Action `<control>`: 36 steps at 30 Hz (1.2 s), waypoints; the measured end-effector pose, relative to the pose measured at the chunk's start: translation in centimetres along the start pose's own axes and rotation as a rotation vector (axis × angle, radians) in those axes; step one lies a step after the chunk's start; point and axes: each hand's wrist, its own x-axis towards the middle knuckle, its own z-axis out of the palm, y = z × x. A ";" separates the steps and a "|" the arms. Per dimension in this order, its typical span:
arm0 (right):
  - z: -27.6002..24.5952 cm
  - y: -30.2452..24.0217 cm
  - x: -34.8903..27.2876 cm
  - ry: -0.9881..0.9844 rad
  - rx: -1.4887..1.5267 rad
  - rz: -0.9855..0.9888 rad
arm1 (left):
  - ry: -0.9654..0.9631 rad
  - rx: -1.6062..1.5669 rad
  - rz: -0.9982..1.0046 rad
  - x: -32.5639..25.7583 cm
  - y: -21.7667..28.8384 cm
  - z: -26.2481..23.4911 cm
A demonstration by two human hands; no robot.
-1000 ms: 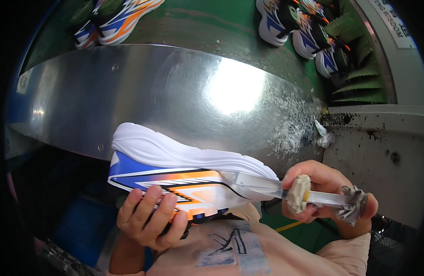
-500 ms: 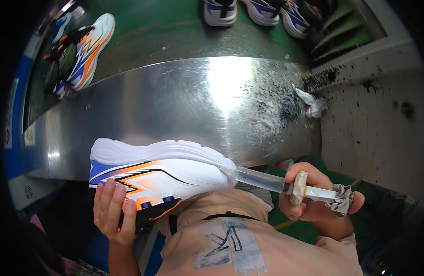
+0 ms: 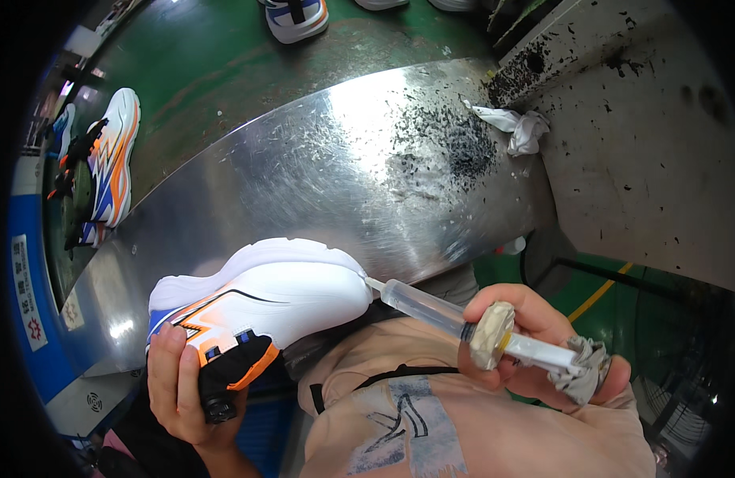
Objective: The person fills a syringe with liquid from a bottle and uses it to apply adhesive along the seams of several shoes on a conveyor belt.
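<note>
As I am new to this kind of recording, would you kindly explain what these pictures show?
There is no machine here: a person works with two bare hands. Every picture comes from a wide fisheye camera on the person's head, looking down, so straight edges look bent. The left hand holds a shoe, its sole facing away from the body. The right hand holds a syringe, its tip at the shoe's toe. On the metal surface are dark flecks and a crumpled white scrap. Beyond it, other shoes stand on a green surface.
</note>
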 end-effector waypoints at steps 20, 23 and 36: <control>-2.8 5.2 1.8 -0.156 -0.347 -0.252 | -0.550 -0.674 -0.498 12.5 -5.7 0.9; -2.7 5.5 1.3 -0.141 -0.342 -0.202 | -0.582 -0.685 -0.487 13.0 -6.3 0.6; -6.9 -0.7 6.6 0.073 -1.272 -0.641 | -0.126 -0.939 -0.661 21.7 -15.3 4.6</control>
